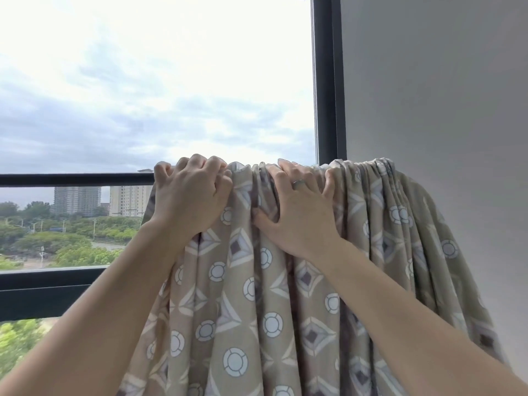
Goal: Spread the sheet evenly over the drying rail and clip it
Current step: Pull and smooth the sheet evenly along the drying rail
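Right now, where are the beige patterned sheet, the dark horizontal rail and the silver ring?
Beige patterned sheet (pixel 271 281): head view, hanging front folds.
Dark horizontal rail (pixel 74 179): head view, bare stretch left of the sheet.
Silver ring (pixel 299 183): head view, band on a right-hand finger.

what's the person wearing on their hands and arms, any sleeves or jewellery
Both forearms are bare right up to the frame edge, with no sleeves, gloves or watch in view. The left hand wears nothing. The right hand has one plain silver-coloured ring on a finger. Fingernails look short and unpainted where visible.
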